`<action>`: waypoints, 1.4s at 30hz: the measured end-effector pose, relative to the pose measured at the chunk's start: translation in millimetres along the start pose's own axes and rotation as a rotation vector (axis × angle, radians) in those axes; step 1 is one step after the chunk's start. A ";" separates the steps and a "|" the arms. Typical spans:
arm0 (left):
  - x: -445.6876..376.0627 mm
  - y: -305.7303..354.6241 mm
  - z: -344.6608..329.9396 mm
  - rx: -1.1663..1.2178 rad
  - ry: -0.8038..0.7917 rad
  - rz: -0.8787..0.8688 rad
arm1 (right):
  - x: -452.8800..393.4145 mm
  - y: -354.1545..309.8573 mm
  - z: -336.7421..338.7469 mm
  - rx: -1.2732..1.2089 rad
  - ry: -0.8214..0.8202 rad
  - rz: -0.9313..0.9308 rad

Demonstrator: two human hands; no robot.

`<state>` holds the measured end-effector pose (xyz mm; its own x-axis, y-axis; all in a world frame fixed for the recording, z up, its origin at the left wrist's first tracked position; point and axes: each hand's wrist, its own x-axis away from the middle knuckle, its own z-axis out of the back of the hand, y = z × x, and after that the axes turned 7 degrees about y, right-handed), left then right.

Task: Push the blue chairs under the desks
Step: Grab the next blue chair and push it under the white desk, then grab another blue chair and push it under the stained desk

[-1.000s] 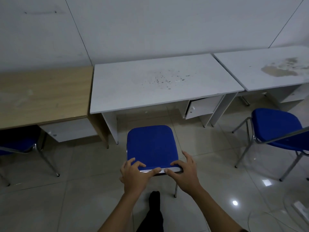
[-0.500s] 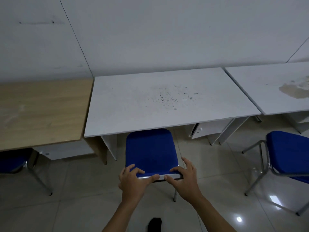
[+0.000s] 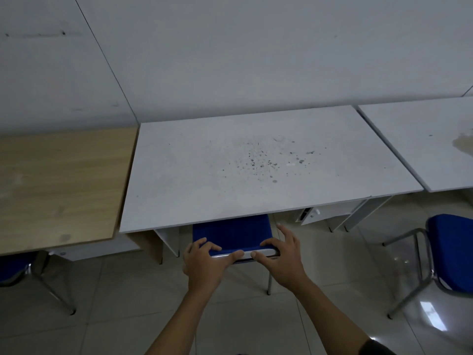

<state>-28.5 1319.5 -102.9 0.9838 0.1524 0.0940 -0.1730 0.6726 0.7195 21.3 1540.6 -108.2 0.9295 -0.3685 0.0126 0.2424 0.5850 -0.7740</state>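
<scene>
A white desk [image 3: 256, 170] is covering the blue chair [image 3: 231, 234]; left hand [image 3: 204, 265] and right hand [image 3: 280, 257] are gripping its backrest.

Beyond the left hand [image 3: 204, 265] and right hand [image 3: 281, 260] rises a plain pale wall [image 3: 256, 47] of panels with thin dark seams. Against it stand three desks side by side: a white desk [image 3: 243, 162] straight ahead of the hands, its top speckled with dark spots; a wood-grain desk [image 3: 58, 183] to the left; and a stained white desk [image 3: 422, 139] to the right. A blue chair [image 3: 231, 235] sits under the middle desk's near edge, at the hands. A second blue chair [image 3: 453, 249] stands right of the right hand, and a third blue chair [image 3: 12, 265] left of the left hand. The floor [image 3: 115, 303] is glossy pale tile, with light glare [image 3: 433, 316] to the right.
</scene>
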 end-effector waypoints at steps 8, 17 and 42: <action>-50.0 24.2 -15.0 0.016 -0.005 0.006 | -64.4 3.4 -8.4 -0.002 -0.006 0.016; -91.4 31.6 -17.2 0.021 -0.011 -0.003 | -105.3 -5.5 -6.5 0.029 -0.135 -0.012; 216.0 297.5 -249.6 0.146 -0.443 -0.062 | 23.2 199.9 369.4 -0.037 -0.017 -0.101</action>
<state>120.9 1733.3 -40.2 0.9227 -0.2301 0.3093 -0.1356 0.5572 0.8192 193.9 1915.9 -28.8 0.9054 -0.4119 0.1026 0.3253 0.5179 -0.7912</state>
